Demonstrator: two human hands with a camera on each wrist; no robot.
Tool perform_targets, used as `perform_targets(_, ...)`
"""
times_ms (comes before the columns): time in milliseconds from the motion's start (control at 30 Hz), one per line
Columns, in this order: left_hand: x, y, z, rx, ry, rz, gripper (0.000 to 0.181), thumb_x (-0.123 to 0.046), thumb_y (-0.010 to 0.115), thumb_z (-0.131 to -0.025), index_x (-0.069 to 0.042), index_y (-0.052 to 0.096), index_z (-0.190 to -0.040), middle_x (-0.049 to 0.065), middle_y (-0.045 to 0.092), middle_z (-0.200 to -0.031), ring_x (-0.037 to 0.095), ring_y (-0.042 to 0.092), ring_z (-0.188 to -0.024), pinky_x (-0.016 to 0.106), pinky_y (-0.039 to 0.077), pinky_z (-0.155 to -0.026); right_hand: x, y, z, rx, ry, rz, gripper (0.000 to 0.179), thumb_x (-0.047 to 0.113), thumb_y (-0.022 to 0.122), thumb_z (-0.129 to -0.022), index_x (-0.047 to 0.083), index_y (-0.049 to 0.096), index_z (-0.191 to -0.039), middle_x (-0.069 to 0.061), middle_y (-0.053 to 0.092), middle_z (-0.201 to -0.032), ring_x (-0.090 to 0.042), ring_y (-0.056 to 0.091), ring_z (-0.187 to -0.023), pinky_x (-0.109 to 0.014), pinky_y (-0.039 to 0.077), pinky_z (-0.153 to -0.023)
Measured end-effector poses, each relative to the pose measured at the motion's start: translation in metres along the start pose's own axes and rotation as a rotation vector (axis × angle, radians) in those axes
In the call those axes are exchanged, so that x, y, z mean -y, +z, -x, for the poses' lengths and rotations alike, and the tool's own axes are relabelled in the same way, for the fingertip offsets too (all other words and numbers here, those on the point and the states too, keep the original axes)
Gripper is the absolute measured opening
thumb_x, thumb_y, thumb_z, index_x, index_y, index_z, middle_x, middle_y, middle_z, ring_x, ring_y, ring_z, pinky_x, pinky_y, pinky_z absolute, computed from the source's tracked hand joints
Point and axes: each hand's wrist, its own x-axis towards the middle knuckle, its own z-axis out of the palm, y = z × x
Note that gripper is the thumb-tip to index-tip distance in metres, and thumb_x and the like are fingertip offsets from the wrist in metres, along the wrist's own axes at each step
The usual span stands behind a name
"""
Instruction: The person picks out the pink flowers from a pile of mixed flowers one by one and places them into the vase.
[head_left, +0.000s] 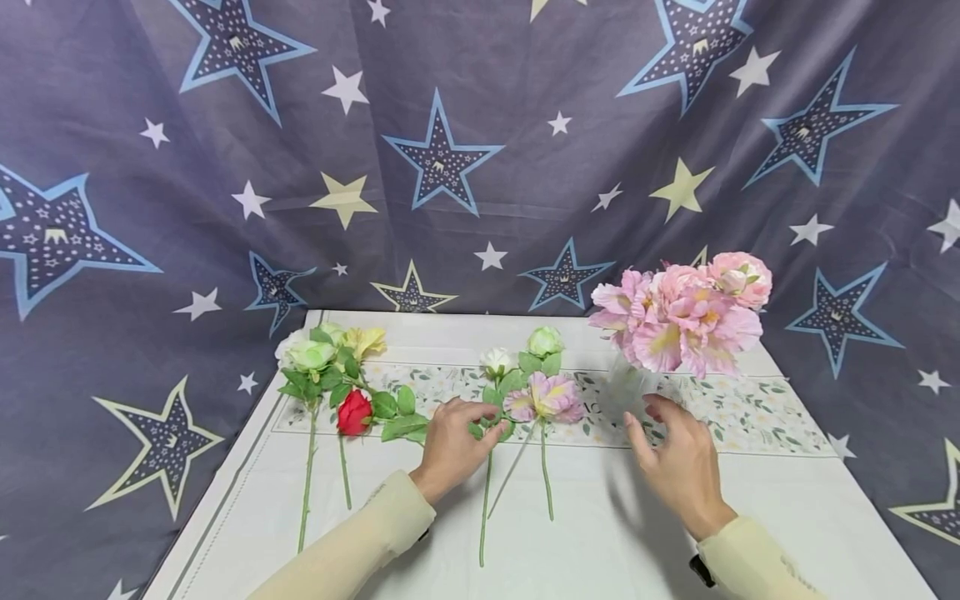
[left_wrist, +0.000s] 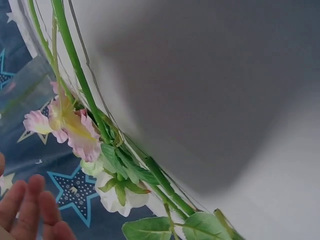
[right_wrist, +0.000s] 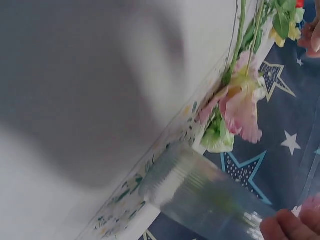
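Note:
My left hand [head_left: 459, 446] hovers with relaxed fingers beside a group of artificial flowers lying on the table. In this group are a pink-and-yellow flower [head_left: 555, 397], a white rose [head_left: 497, 360] and a pale green rose [head_left: 545, 341]; the fingertips overlap their leaves in the head view. My right hand [head_left: 681, 462], fingers loosely bent and holding nothing, is just in front of a clear ribbed vase [right_wrist: 195, 192]. Pink flowers [head_left: 686, 321] fill the vase top and hide much of it. In the right wrist view, the fingers [right_wrist: 287, 227] overlap the vase's upper end.
Left on the table lie a red rose [head_left: 354, 412], a light green rose [head_left: 311, 356] and a yellow flower [head_left: 366, 342], stems toward the front. A leaf-patterned band [head_left: 765, 417] crosses the white tablecloth [head_left: 600, 542]. Behind hangs a star-printed curtain [head_left: 510, 125].

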Motion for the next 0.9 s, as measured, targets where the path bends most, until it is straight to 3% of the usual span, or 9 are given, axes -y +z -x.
perform_targets(200,-0.006,0.003,-0.001,0.122,-0.046,-0.099,0.027,-0.031,0.085,-0.085,-0.014,0.08,-0.105,0.002,0.077,-0.106,0.023,0.068,-0.099,0.046,0.051,-0.094,0.008,0.002,0.012,0.038,-0.038,-0.001,0.034,0.02,0.079,-0.082,0.0,0.07,-0.109,-0.019,0.074,-0.096,-0.039,0.069,-0.082,-0.054,0.048,-0.072)
perform_targets(533,-0.018,0.014,-0.004,0.282,-0.125,-0.155,0.033,-0.032,0.083,-0.086,-0.009,0.08,-0.109,0.006,0.076,-0.11,0.029,0.067,-0.104,0.047,0.051,-0.092,0.021,0.005,0.028,0.154,-0.09,0.004,0.044,0.026,0.08,-0.082,0.0,0.07,-0.116,-0.019,0.074,-0.109,-0.042,0.069,-0.097,-0.061,0.049,-0.084)
perform_targets(900,-0.027,0.028,-0.009,0.404,-0.172,-0.278,0.025,-0.036,0.08,-0.087,-0.014,0.082,-0.099,0.005,0.078,-0.094,0.028,0.071,-0.083,0.041,0.054,-0.075,0.029,0.007,0.042,0.217,-0.087,0.004,0.049,0.03,0.081,-0.082,0.003,0.07,-0.121,-0.017,0.072,-0.117,-0.041,0.067,-0.107,-0.059,0.047,-0.09)
